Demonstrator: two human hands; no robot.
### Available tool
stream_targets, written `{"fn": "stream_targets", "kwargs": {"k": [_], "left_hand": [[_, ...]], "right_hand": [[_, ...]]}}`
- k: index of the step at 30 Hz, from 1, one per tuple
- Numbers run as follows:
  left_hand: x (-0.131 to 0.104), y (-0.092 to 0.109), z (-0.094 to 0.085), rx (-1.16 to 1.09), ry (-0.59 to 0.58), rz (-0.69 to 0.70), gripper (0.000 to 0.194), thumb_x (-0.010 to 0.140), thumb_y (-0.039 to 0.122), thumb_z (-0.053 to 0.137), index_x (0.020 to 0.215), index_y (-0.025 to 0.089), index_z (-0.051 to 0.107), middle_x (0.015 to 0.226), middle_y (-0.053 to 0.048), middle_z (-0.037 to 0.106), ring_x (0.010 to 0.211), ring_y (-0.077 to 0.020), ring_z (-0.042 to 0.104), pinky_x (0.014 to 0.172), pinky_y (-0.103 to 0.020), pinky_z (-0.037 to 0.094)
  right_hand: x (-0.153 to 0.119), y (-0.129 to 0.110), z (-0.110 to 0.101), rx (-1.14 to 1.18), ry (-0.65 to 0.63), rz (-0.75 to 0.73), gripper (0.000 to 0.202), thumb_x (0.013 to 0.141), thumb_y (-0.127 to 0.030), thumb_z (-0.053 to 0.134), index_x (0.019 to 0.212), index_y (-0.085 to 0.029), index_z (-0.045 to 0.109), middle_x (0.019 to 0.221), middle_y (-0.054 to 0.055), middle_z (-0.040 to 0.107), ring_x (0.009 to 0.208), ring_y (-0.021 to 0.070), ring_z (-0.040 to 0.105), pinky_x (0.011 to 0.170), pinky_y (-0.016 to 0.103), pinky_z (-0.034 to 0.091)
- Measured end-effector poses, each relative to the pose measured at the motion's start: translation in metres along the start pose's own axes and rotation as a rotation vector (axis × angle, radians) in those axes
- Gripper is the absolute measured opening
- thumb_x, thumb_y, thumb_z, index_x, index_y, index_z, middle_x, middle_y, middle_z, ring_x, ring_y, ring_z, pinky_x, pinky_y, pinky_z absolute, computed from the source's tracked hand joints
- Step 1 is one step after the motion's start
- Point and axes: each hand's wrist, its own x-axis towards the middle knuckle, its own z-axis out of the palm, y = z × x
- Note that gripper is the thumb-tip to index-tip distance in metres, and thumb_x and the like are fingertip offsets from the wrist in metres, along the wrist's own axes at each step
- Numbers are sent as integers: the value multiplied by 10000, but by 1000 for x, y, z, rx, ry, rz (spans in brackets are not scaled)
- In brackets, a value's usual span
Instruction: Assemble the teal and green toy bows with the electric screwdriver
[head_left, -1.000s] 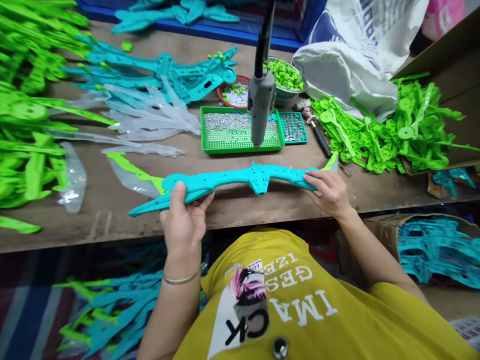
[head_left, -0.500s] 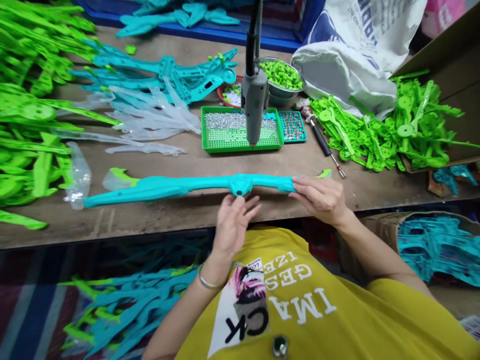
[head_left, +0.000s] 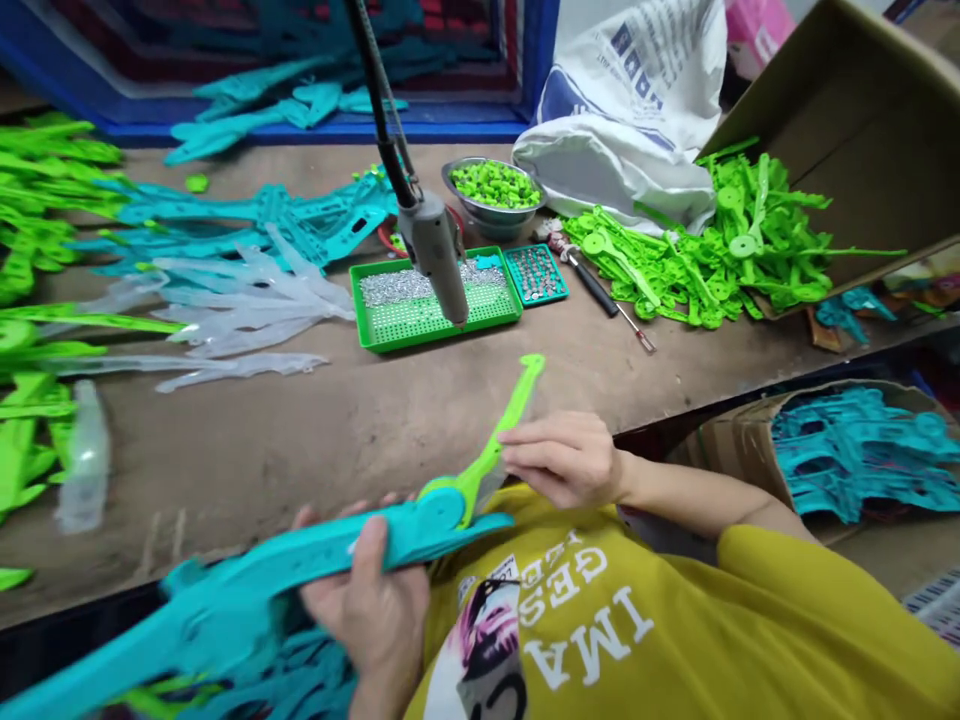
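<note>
My left hand [head_left: 371, 610] is wrapped round a long turquoise plastic bow-shaped frame [head_left: 300, 555], thumb on top. The frame slants across the table's front edge, and its far end runs out of view at the lower left. A green hooked plastic arm [head_left: 480, 468] sticks out from the round joint at the frame's right end, angled up and away. My right hand [head_left: 566, 460] pinches this arm near its middle between thumb and fingers. A translucent piece shows along the arm's underside, partly hidden by the fingers.
A grey electric screwdriver [head_left: 439, 255] hangs over a green tray [head_left: 442, 325] of screws. Nearby are a small tray of metal pieces [head_left: 536, 275], a steel bowl [head_left: 495, 215], a hand screwdriver [head_left: 600, 290] and green part piles [head_left: 675, 265]. Translucent parts [head_left: 247, 300] lie left.
The turquoise frame has come off the tabletop, turned and shifted left. My left hand has moved from its middle hub to grip it; my right hand now holds the green arm, swung outward.
</note>
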Motion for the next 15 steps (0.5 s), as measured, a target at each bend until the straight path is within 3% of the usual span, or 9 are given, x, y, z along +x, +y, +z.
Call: {"fn": "stream_targets", "kwargs": {"k": [3, 6, 11, 15], "left_hand": [[16, 4, -46, 46, 176, 163, 568, 677, 180, 815, 1122, 415, 551, 941, 109, 619, 845, -144, 665, 893, -413, 612], [42, -1, -101, 95, 408, 177, 563, 575, 183, 778, 1038, 362, 511, 872, 103, 591, 796, -150, 650, 833, -392, 605], [73, -6, -187, 201, 656, -6, 400, 565, 244, 744, 890, 239, 510, 716, 79, 572, 630, -115, 581, 660, -284, 543], [80, -15, -235, 278, 777, -165, 298, 634, 199, 838, 778, 166, 580, 668, 41, 613, 567, -121, 568, 592, -285, 515]], "right_hand": [[3, 8, 7, 0, 32, -16, 97, 941, -213, 652, 970, -204, 745, 1017, 64, 828, 810, 134, 788, 679, 237, 620], [-2, 10, 16, 22, 6, -31, 120, 927, -182, 651, 997, -203, 746, 1018, 74, 826, 823, 155, 790, 699, 259, 633], [-14, 19, 29, -1, -135, 31, 154, 922, -150, 647, 1002, -232, 750, 1008, 71, 824, 849, 192, 801, 777, 303, 667], [-17, 29, 38, -27, -169, 28, 195, 894, -139, 694, 1040, -260, 738, 1007, 64, 821, 830, 213, 806, 753, 313, 678]]}}
